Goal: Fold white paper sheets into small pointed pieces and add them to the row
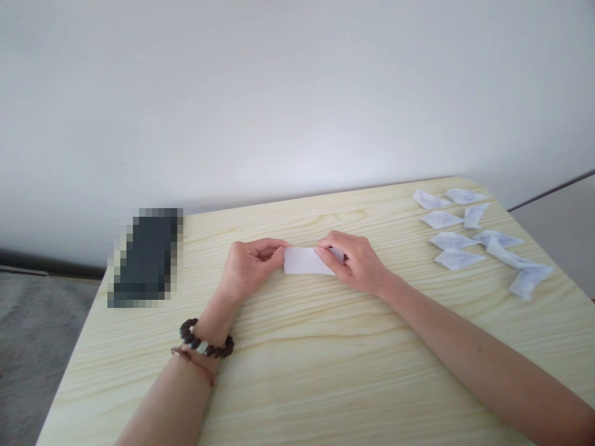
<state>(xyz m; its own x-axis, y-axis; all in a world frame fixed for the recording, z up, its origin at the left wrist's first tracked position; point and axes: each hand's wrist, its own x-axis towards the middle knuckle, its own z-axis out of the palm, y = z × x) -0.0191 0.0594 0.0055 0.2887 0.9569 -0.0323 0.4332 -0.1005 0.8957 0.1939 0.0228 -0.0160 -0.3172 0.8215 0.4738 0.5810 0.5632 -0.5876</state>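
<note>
A small white strip of paper (pixel 302 261), rectangular and apparently folded, is held between my two hands over the middle of the table. My left hand (pixel 248 266) pinches its left end between thumb and fingers. Farther right, my right hand (pixel 356 263) grips the strip near its right end, the thumb lying across the front and covering part of it. Dark beads and a thin cord circle my left wrist.
Several folded white paper pieces (pixel 449 240) lie in rough rows at the right of the wood-grain table (pixel 297 371). A dark, pixelated flat object (pixel 146 257) rests at the left edge. Behind the table rises a white wall (pixel 297 93).
</note>
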